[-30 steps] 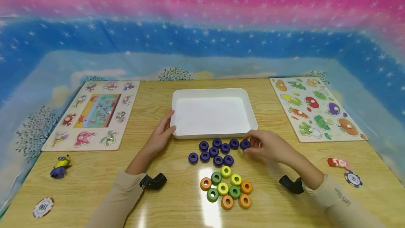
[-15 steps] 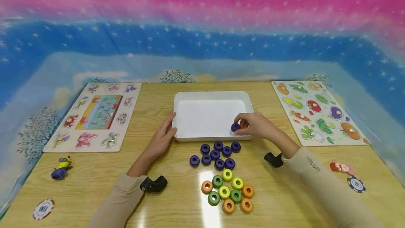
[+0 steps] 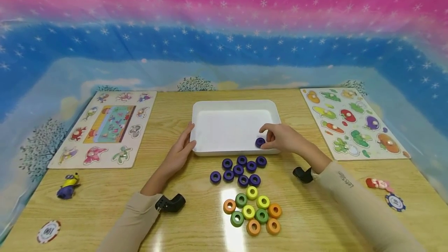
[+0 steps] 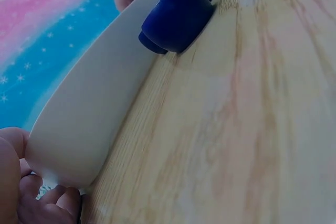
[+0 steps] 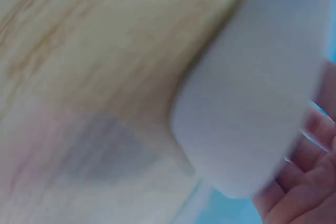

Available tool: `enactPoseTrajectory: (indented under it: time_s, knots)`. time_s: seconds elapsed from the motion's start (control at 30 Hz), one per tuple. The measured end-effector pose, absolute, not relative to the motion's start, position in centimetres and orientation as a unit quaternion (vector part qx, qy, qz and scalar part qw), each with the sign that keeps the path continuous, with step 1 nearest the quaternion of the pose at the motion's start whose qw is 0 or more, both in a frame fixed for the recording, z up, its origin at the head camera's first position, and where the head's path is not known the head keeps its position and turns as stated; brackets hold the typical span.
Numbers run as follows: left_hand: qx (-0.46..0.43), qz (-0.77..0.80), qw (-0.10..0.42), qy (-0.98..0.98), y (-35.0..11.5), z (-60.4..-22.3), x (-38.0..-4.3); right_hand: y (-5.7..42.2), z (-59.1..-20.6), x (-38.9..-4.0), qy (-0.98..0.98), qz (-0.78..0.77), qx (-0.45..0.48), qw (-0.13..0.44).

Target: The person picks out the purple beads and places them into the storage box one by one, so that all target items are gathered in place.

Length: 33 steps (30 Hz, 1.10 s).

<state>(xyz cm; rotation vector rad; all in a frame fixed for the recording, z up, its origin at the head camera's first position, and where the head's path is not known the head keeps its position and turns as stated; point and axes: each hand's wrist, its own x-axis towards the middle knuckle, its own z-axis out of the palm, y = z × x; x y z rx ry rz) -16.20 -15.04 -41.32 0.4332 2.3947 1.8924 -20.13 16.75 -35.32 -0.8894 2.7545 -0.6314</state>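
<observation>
A white tray sits in the middle of the table. My left hand holds its left side, thumb at the near corner; the left wrist view shows curled fingers against that corner. My right hand reaches over the tray's near right corner. A purple ring bead lies flat on the tray floor there, between the separated index finger and thumb, with the thumb right at its edge. In the right wrist view that hand is partly hidden behind the tray wall.
Several purple ring beads lie just in front of the tray. Nearer are several yellow, green and orange ring beads. Puzzle boards flank the tray, sea animals left and vegetables right. Small figures and poker chips lie toward the sides.
My right hand has carried one purple ring bead from the row's right end over the tray wall, set it down inside and loosened its pinch. The left hand keeps its place.
</observation>
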Motion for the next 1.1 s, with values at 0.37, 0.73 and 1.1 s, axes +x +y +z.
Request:
enactPoseTrajectory:
  time_s: [0.37, 0.73, 1.1]
  knots:
    - [0.134, 0.619, 0.032, 0.773, -15.2, -41.1, -16.2, 17.8, -33.3, -15.6, 0.859, -0.375, -0.324, 0.127]
    - [0.137, 0.614, 0.037, 0.776, -15.3, -40.9, -16.1, 16.0, -37.1, -13.9, 0.828, -0.327, -0.382, 0.248]
    - [0.137, 0.613, 0.036, 0.777, -14.9, -41.0, -16.0, 16.7, -35.6, -14.3, 0.844, -0.303, -0.389, 0.214]
